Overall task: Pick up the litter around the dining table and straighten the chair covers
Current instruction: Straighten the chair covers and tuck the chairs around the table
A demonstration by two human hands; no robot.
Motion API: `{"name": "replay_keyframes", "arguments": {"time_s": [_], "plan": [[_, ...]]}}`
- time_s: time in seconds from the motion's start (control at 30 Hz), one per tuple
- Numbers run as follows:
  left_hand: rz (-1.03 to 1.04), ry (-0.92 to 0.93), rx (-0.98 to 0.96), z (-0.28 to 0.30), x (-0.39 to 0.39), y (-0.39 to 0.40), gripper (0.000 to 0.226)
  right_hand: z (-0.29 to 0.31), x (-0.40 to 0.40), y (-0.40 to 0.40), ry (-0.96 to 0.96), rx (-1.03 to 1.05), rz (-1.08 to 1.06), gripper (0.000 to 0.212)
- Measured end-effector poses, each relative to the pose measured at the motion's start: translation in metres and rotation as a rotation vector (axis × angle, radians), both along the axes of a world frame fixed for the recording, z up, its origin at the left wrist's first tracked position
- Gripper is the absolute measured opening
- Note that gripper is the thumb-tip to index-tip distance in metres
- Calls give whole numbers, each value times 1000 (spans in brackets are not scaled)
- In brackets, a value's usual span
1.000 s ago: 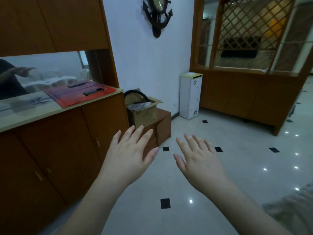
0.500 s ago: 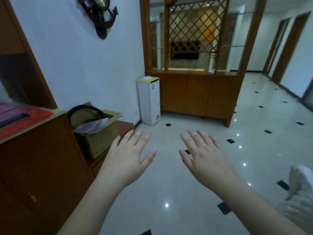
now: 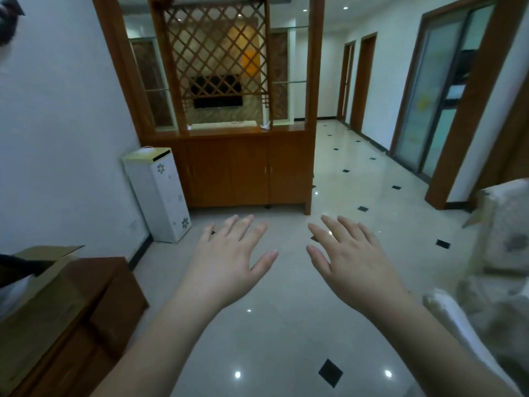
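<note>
Searching for litter, left hand [image 3: 229, 266] and right hand [image 3: 347, 263] spread empty over floor [image 3: 286, 339]; next, reaching covered chair [image 3: 498, 253] at right edge.

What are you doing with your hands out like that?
Nothing is being held yet. The left hand and the right hand are both open and empty, stretched out over the shiny tiled floor. A chair with a pale, rumpled chair cover shows at the right edge, not touched. No litter can be seen on the floor in this view.
</note>
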State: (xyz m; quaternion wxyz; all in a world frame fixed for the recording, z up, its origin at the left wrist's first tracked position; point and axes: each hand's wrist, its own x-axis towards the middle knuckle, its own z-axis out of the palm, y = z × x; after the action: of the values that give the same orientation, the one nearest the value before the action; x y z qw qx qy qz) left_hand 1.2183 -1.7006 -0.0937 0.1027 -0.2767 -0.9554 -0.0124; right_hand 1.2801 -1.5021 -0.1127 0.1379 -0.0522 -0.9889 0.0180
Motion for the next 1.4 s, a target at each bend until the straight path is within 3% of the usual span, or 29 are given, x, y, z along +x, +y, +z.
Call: {"name": "replay_keyframes", "arguments": {"time_s": [0.33,0.8,1.17,1.4], "plan": [[-183,78,41,-7,-144,134,67,7,-126,108,5,-18,-147,56],[-359,39,55,-20,-396,215,58,-3,-348,164,-37,38,-296,61],[-602,-27,8,-39,-500,355,56,-31,-425,278,-98,52,-558,64],[-689,-4,-26,-35,-551,496,57,-37,-459,400,-68,31,-633,77]]}}
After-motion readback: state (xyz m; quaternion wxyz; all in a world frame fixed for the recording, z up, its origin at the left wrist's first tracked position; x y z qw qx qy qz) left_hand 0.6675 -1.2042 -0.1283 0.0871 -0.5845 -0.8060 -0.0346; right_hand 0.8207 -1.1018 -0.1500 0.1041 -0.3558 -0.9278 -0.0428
